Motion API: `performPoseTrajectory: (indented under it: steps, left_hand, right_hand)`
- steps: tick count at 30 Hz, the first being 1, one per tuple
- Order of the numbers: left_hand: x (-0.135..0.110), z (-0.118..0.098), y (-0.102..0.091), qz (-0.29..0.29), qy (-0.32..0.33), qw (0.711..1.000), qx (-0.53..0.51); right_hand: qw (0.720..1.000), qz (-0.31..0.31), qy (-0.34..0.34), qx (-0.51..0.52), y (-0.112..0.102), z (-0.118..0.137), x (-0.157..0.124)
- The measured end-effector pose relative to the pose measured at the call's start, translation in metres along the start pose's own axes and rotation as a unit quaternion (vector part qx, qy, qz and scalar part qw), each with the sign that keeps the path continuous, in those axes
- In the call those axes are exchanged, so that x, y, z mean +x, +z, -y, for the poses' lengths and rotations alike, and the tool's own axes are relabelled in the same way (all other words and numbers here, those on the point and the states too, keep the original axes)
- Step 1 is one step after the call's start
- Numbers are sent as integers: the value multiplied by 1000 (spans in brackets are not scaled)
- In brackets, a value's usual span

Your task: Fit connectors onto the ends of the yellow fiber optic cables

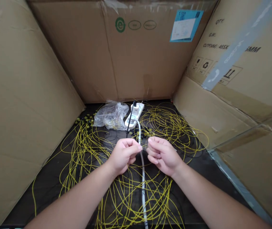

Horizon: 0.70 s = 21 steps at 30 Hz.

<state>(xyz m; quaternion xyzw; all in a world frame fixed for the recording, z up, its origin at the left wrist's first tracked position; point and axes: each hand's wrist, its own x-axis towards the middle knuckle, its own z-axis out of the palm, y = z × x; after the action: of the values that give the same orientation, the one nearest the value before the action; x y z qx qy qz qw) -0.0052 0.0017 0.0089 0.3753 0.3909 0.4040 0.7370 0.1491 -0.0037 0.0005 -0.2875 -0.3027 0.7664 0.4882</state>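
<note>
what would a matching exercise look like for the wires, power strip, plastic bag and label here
1. wires
2. power strip
3. plastic bag
4. label

A. clear and crumpled
B. blue and white, on the back box
C. yellow, in loose tangles
D. white, with a cord running toward the person

Right pairs: 1-C, 2-D, 3-A, 4-B

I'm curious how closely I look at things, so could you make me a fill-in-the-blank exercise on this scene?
1. The crumpled clear plastic bag lies to the ____ of the oblong white power strip in the picture.
2. The thin, looping wires are mainly ____ and black.
3. The blue-and-white rectangular label is on a brown wall of ____.
4. The bare left hand and right hand wear no ____.

Missing words: left; yellow; cardboard; gloves.
</note>
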Motion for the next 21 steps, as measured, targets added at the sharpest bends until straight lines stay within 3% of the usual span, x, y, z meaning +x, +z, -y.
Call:
performPoseTrajectory:
  steps: [3, 10, 15, 21]
  left_hand:
    - [0, -1, -1, -4, 1, 1000, -15]
    - [0, 0, -2, 10, -17, 999, -36]
    - [0, 0, -2, 15, -26, 999, -28]
    - [1, 0, -1, 17, -26, 999, -10]
  right_hand:
    - [999, -22, -24, 10, -3, 4, 1]
    - [994, -4, -6, -108, 0, 2, -5]
    - [987, -9, -34, -154, -2, -2, -3]
    - [950, -28, -85, -299, -5, -3, -4]
